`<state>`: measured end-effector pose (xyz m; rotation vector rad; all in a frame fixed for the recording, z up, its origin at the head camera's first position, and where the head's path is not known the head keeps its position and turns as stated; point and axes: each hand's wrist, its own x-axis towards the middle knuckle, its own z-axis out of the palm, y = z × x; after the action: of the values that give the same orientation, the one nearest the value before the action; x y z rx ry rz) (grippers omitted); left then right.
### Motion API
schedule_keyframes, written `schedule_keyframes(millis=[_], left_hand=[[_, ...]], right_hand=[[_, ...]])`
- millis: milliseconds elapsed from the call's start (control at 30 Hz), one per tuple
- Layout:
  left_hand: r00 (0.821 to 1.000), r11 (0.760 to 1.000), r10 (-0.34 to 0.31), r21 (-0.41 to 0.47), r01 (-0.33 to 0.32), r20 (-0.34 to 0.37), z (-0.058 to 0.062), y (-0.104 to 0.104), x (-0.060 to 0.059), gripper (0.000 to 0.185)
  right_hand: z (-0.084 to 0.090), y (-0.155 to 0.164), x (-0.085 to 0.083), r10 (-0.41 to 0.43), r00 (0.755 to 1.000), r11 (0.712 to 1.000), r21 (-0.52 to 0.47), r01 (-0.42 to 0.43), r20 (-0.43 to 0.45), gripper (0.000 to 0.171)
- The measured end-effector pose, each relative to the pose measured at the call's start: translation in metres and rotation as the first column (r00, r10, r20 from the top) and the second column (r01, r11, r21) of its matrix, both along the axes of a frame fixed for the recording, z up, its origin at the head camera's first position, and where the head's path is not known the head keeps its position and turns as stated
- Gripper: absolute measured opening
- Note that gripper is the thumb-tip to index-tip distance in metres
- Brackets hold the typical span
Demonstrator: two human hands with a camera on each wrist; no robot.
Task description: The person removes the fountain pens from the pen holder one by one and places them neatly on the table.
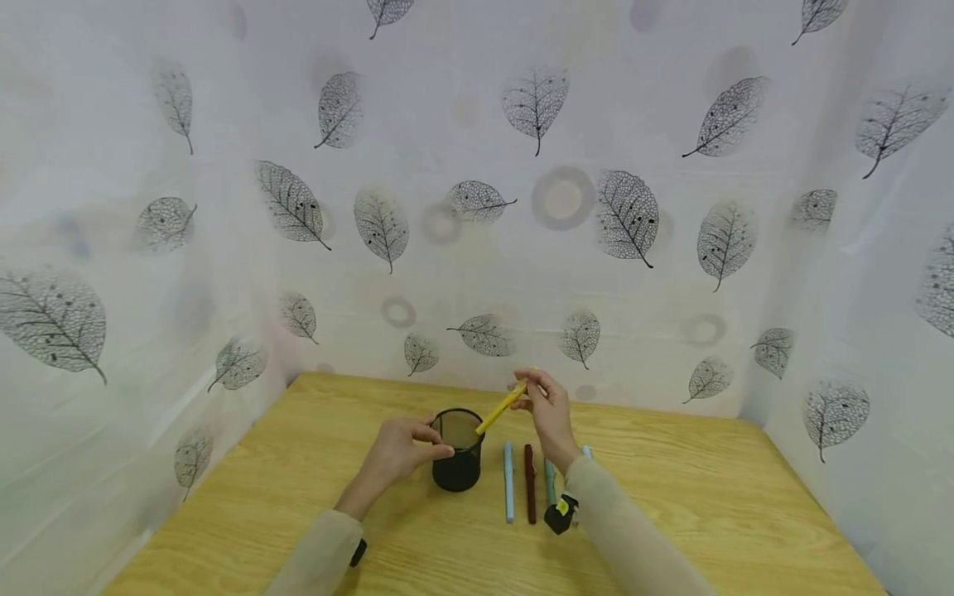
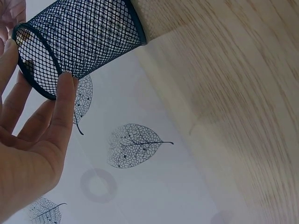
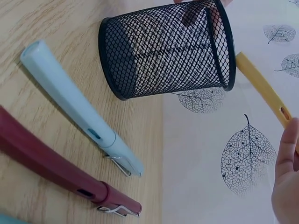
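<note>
A black mesh pen holder (image 1: 456, 472) stands upright on the table, its round mouth facing up. My left hand (image 1: 400, 451) grips its rim from the left; in the left wrist view, thumb and fingertips (image 2: 65, 84) meet the rim. A yellow pen (image 1: 501, 407) slants down to the left from my right hand (image 1: 550, 414), pinched near its upper end. Its lower end is right at the holder's rim (image 3: 228, 56), as the right wrist view shows from the side.
To the holder's right lie a light blue pen (image 1: 509, 482), a dark red pen (image 1: 530, 484) and a green pen (image 1: 550, 480), side by side. Another light blue piece (image 1: 587, 452) peeks out behind the right wrist. Leaf-printed sheeting (image 1: 477, 273) encloses the wooden table (image 1: 715, 497) at the back and sides.
</note>
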<state>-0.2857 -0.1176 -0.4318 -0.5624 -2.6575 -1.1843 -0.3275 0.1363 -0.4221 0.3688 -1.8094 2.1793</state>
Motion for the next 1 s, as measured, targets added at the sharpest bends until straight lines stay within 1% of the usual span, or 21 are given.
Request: schedule_keyframes(millis=[67, 133, 233, 400, 467, 533, 600, 700, 833, 1000], left_hand=[[1.000, 1.000, -0.003, 0.002, 0.003, -0.003, 0.000, 0.000, 0.000, 0.016], [1.000, 1.000, -0.003, 0.003, 0.003, -0.005, -0.001, 0.000, 0.000, 0.016], [1.000, 1.000, 0.002, -0.002, -0.002, -0.003, -0.002, 0.000, 0.000, 0.016], [1.000, 1.000, 0.013, -0.008, -0.013, 0.013, -0.002, 0.000, 0.001, 0.014], [1.000, 1.000, 0.014, -0.006, -0.013, 0.019, -0.002, 0.000, 0.001, 0.014], [1.000, 1.000, 0.011, 0.001, -0.011, 0.026, -0.002, 0.000, 0.001, 0.013], [1.000, 1.000, 0.011, 0.003, -0.011, 0.025, -0.002, 0.000, 0.001, 0.013], [1.000, 1.000, 0.013, 0.004, -0.013, 0.023, -0.003, 0.000, 0.000, 0.014], [1.000, 1.000, 0.015, 0.003, -0.015, 0.020, -0.003, 0.000, 0.000, 0.014], [1.000, 1.000, 0.016, -0.007, -0.016, 0.012, -0.003, 0.000, -0.001, 0.013]], right_hand=[[0.002, 0.000, 0.001, 0.012, 0.999, 1.000, -0.006, -0.012, 0.041, 0.024], [0.002, 0.000, 0.002, 0.028, 0.998, 1.000, -0.013, -0.027, 0.064, 0.023], [0.001, 0.002, 0.003, 0.059, 0.996, 0.998, -0.025, -0.057, 0.073, 0.024], [-0.001, 0.006, 0.005, 0.097, 0.993, 0.995, -0.014, -0.096, 0.071, 0.024], [-0.002, 0.008, 0.004, 0.106, 0.992, 0.994, -0.009, -0.105, 0.068, 0.021], [-0.003, 0.009, 0.004, 0.105, 0.992, 0.994, 0.006, -0.106, 0.066, 0.016], [-0.004, 0.010, 0.003, 0.103, 0.993, 0.994, 0.029, -0.105, 0.065, 0.016], [-0.005, 0.011, 0.003, 0.091, 0.993, 0.993, 0.068, -0.096, 0.074, 0.023], [-0.004, 0.012, 0.005, 0.094, 0.992, 0.991, 0.089, -0.101, 0.085, 0.030], [-0.005, 0.015, 0.006, 0.098, 0.991, 0.984, 0.141, -0.110, 0.091, 0.029]])
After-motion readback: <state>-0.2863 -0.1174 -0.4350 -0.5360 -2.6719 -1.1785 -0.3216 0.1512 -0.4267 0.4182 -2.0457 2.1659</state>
